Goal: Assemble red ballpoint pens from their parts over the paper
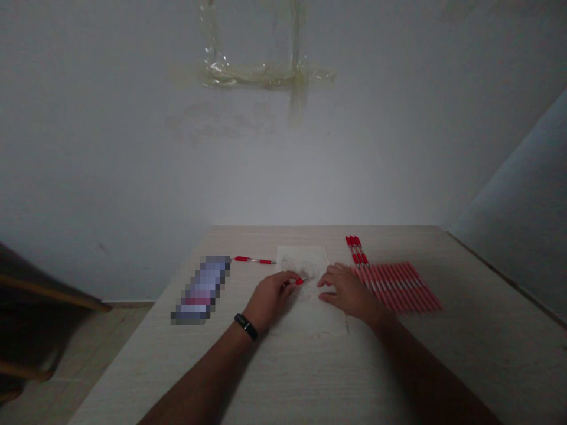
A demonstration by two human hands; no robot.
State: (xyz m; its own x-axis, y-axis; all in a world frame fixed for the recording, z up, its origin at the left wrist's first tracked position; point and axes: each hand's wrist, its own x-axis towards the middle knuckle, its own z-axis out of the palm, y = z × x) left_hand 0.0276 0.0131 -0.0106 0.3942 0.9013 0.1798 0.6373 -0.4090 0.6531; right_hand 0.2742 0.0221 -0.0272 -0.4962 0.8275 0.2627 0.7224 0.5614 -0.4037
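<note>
My left hand [269, 300], with a dark band on the wrist, is closed on a red pen [300, 281]. Only the pen's red end and thin tip stick out past the fingers; the rest is hidden by the hand. Underneath lies a pale sheet [305, 321] with grey smudges in its upper part. My right hand [348, 289] is at the sheet's right edge, fingers curved and apart, with nothing visible between them. Just beyond it is a row of several light-red pens or refills [401, 287] laid side by side. Several red-and-clear pens [357, 251] lie behind the row's left end.
A single red pen [254, 260] lies left of the sheet. Farther left on the wooden table [146, 354] is a blurred-out, phone-like object [202, 289]. A wall [328, 177] with tape strips rises behind the table. Dark furniture [35, 319] stands at the left.
</note>
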